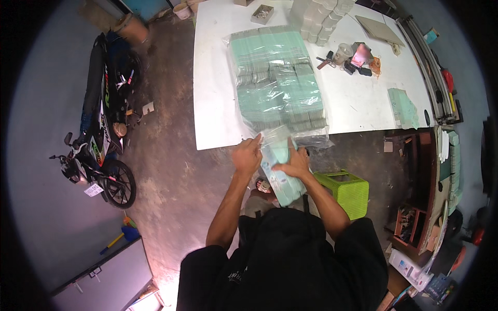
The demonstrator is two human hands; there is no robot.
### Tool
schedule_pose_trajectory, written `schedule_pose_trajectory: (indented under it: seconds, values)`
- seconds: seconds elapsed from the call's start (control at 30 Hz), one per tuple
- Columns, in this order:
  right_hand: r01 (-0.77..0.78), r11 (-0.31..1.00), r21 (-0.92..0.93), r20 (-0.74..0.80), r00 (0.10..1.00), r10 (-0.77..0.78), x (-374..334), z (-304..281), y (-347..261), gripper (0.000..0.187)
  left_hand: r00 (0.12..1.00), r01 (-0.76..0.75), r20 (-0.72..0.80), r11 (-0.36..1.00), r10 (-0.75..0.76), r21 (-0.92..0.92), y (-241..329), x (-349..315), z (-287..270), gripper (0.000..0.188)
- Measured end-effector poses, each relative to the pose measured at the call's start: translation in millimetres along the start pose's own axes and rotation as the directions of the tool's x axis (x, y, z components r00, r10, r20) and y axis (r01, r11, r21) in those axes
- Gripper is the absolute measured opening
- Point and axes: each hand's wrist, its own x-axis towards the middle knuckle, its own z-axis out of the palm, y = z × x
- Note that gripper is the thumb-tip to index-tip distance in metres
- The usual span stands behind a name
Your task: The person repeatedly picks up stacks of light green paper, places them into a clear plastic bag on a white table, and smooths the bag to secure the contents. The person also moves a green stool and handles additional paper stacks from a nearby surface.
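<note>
On the white table's near edge lies a big clear plastic bag (241,106) packed with rows of pale green flat cartons (280,93). My right hand (295,163) grips a stack of pale green printed cartons (282,184), thumb across its top and fingers along its right side. The stack tilts, its far end at the bag's mouth and its near end close to my body. To its left, my left hand (247,155) is closed, its fingertips at the edge of the bag's plastic. Exactly how much film it pinches is hard to see.
A green plastic stool (347,194) stands right of my legs. On the white table (215,124) are white carton stacks (321,18), a small box (262,14), a cup (342,53) among small items, and loose green sheets (403,108). A motorcycle (101,124) stands left.
</note>
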Motion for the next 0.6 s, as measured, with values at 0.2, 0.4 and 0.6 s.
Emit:
schedule_pose_trajectory:
  seconds: [0.2,0.4,0.6]
  values:
    - [-0.032,0.998,-0.056,-0.324,0.946,0.012,31.6,14.2,-45.4,0.132,0.999,-0.046,0.011,0.999,0.046,-0.018,7.2,-5.5,-9.3,0.045]
    - [0.007,1.000,-0.017,-0.469,0.883,-0.014,76.1,46.0,-60.6,0.131,0.999,-0.020,0.048,0.999,0.021,-0.031,6.0,-8.8,-9.2,0.040]
    - [0.023,0.982,-0.185,-0.645,0.752,-0.139,116.7,53.7,-76.7,0.129,0.998,-0.028,-0.058,0.998,0.025,-0.048,10.5,-25.1,-3.3,0.039]
